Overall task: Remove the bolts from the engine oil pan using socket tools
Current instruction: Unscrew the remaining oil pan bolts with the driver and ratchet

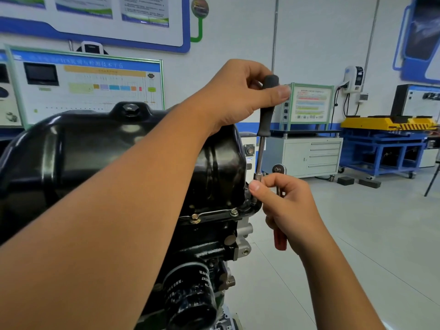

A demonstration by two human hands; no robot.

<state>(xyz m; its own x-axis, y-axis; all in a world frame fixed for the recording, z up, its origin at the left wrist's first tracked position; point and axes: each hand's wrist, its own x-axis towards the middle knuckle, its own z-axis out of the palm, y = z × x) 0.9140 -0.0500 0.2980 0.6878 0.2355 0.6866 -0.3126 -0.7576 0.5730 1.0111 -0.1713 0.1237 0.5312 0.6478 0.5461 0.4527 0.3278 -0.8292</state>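
Note:
A glossy black oil pan [100, 148] sits upside-up on the engine. My left hand [240, 94] reaches across it and grips the black handle of an upright socket driver [266, 108]. Its chrome shaft runs down to a socket [257, 177] at the pan's right corner flange. My right hand [288, 203] pinches the socket with thumb and forefinger while also holding a red-handled ratchet [279, 236], whose head [279, 168] sticks up above the fingers. Two flange bolts [194, 218] [234, 212] show along the near edge.
A black oil filter [190, 296] hangs below the pan. Behind stand a grey drawer cabinet [312, 156], a blue and yellow bench [388, 144] and training boards [88, 86] on the wall. Grey floor [357, 234] lies to the right.

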